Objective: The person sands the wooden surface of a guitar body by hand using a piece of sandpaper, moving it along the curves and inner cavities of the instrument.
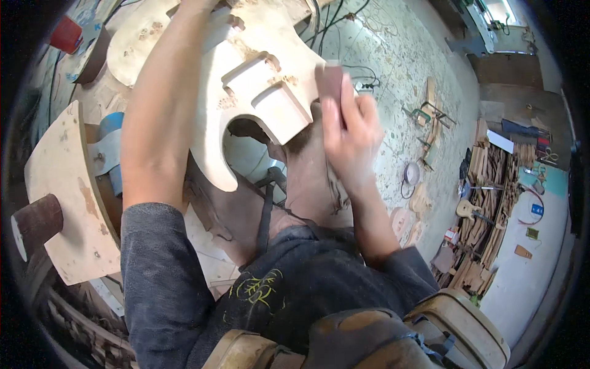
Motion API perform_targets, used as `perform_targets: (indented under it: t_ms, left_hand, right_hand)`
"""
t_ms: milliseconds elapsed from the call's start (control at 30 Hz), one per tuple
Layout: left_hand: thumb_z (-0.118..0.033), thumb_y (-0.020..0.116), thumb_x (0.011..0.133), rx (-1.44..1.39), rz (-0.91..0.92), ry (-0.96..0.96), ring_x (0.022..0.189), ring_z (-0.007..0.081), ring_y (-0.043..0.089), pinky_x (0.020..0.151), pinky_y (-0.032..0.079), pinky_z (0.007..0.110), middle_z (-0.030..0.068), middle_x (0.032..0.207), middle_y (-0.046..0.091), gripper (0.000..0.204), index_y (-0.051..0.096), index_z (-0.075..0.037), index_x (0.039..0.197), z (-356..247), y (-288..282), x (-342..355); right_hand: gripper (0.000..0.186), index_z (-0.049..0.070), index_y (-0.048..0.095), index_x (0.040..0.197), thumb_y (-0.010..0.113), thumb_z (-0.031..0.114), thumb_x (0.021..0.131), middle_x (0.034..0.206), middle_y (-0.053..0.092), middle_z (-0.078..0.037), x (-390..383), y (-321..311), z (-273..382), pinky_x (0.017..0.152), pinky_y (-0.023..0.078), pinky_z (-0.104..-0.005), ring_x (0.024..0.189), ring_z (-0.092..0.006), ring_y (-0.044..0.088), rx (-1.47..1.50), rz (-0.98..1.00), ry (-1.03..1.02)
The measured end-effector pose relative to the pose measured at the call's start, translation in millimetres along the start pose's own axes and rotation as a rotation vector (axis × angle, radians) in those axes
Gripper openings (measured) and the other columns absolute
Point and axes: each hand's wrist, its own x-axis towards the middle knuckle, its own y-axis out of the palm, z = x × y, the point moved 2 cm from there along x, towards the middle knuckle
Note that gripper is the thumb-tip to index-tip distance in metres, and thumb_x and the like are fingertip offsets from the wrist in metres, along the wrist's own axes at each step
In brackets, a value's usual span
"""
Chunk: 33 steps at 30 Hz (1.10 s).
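A pale wooden guitar body (246,104), with rectangular cavities and a curved horn, lies above my lap. My left forearm (157,123) reaches up along its left side; that hand is cut off by the top edge of the view. My right hand (350,129) grips a reddish-brown sanding block (329,79) at the body's right edge, fingers wrapped along it and slightly blurred.
Another pale body (132,43) and a red container (66,32) are at upper left. A sanding drum (35,227) on a plywood board (74,252) stands left. Right lie cables, clamped wood (430,126), stacked offcuts (482,240) and a guitar (467,209).
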Motion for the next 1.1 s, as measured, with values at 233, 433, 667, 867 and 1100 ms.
perform_targets:
  t_ms: [233, 433, 667, 867, 1100]
  left_hand:
    - [-0.071, 0.059, 0.078, 0.024, 0.098, -0.043, 0.141, 0.0388, 0.048, 0.120, 0.033, 0.049, 0.0248, 0.150, 0.053, 0.092, 0.057, -0.010, 0.147, -5.1, -7.3, -1.1]
    - [-0.070, 0.056, 0.079, 0.061, 0.114, -0.015, 0.137, 0.0387, 0.053, 0.116, 0.036, 0.050, 0.0246, 0.143, 0.060, 0.087, 0.064, -0.007, 0.139, -16.9, -19.7, -1.6]
    - [-0.073, 0.058, 0.078, 0.038, 0.030, 0.008, 0.140, 0.0383, 0.050, 0.118, 0.035, 0.051, 0.0244, 0.148, 0.055, 0.093, 0.060, -0.007, 0.143, -9.6, -1.7, 0.6]
    - [-0.070, 0.061, 0.077, -0.032, 0.006, -0.053, 0.143, 0.0367, 0.046, 0.119, 0.035, 0.049, 0.0227, 0.151, 0.052, 0.092, 0.056, -0.010, 0.147, -10.1, -2.8, 4.1]
    - [-0.066, 0.061, 0.077, -0.050, 0.074, 0.010, 0.141, 0.0372, 0.048, 0.119, 0.034, 0.050, 0.0241, 0.149, 0.053, 0.088, 0.059, -0.009, 0.144, -13.2, -7.7, 3.5]
  right_hand:
    - [0.046, -0.004, 0.065, 0.132, 0.075, 0.010, 0.089, 0.085, 0.057, -0.012, -3.1, 7.5, -7.7, 0.056, 0.052, -0.0375, 0.065, -0.0249, 0.062, 0.052, -0.078, -0.085]
    - [0.046, -0.003, 0.065, 0.132, 0.075, 0.010, 0.089, 0.084, 0.056, -0.012, -25.9, 8.9, -15.6, 0.054, 0.050, -0.0383, 0.064, -0.0261, 0.060, 0.080, -0.060, -0.088]
    - [0.048, -0.004, 0.064, 0.133, 0.076, 0.009, 0.088, 0.085, 0.057, -0.013, -29.8, 5.9, -11.6, 0.055, 0.050, -0.0387, 0.065, -0.0268, 0.060, 0.143, -0.055, -0.129]
    - [0.045, -0.004, 0.066, 0.130, 0.075, 0.008, 0.088, 0.086, 0.058, -0.011, -27.6, 14.8, -19.5, 0.055, 0.051, -0.0374, 0.065, -0.0266, 0.061, 0.145, -0.089, -0.187]
    - [0.043, -0.004, 0.067, 0.127, 0.075, 0.007, 0.087, 0.088, 0.060, -0.011, -28.0, 10.4, -21.6, 0.056, 0.051, -0.0370, 0.067, -0.0269, 0.062, 0.162, -0.071, -0.193]
